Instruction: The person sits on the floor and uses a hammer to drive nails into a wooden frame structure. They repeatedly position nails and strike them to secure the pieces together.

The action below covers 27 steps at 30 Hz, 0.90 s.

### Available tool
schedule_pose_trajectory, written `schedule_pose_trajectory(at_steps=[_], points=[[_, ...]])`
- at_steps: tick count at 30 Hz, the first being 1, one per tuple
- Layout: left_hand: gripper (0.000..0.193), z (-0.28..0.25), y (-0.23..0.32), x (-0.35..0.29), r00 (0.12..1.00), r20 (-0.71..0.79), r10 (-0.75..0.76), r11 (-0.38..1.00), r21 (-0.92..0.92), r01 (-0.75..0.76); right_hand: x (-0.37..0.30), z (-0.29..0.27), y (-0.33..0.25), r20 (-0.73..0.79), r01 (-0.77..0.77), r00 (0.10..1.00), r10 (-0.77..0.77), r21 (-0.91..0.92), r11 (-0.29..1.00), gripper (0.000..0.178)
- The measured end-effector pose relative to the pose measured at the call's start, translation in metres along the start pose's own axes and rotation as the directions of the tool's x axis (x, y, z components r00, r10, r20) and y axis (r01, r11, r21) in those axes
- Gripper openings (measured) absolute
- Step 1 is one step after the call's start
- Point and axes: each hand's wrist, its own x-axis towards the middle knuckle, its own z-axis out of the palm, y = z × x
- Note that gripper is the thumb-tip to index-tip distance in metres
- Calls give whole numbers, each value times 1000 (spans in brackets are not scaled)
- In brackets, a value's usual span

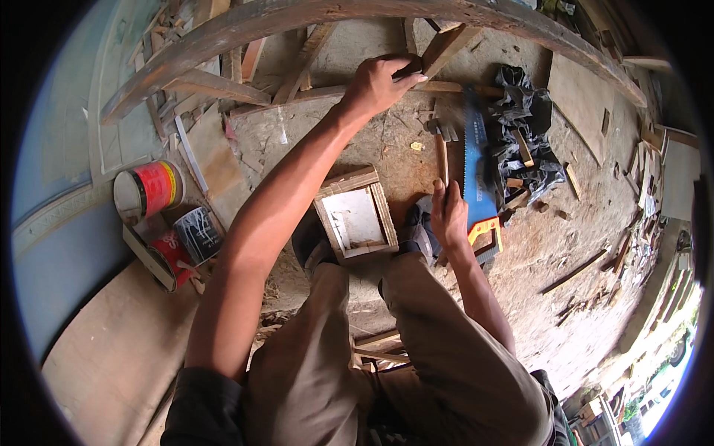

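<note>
My right hand (449,217) is closed round the wooden handle of a hammer (442,157), whose grey head points away from me. Stretched far forward, my left hand (381,86) has its fingers curled beside a slanting wooden brace (446,50). Whatever lies within those fingers is hidden in dark shadow. Between my feet rests a small rectangular wooden frame (385,212) with a white panel (355,220) inside it. Just right of the hammer, a handsaw (480,160) with a blue blade and orange handle lies near crumpled black plastic (526,111).
A curved wooden beam (335,16) with braces spans the far side. Paint cans (152,189) stand at left near a plywood sheet (123,338). Wood scraps (573,182) litter the floor at right. A small yellow piece (417,146) lies beyond the frame.
</note>
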Motion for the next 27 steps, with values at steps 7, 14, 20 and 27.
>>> schedule_pose_trajectory(at_steps=[7,14,20,27], points=[[45,9,-5,-6,994,-78,79,997,28,-77,-1,-4,5,17,-9,1000,9,18,1000,33],[45,6,-21,-12,988,-41,151,988,-24,-152,-1,-23,-29,60,-25,998,24,25,999,32],[41,11,-70,-17,995,72,67,962,-270,-45,13,-27,-107,148,237,957,-250,103,966,35],[35,18,-43,-9,957,-54,286,958,-18,-287,47,-15,-98,128,212,970,-206,-36,977,34]])
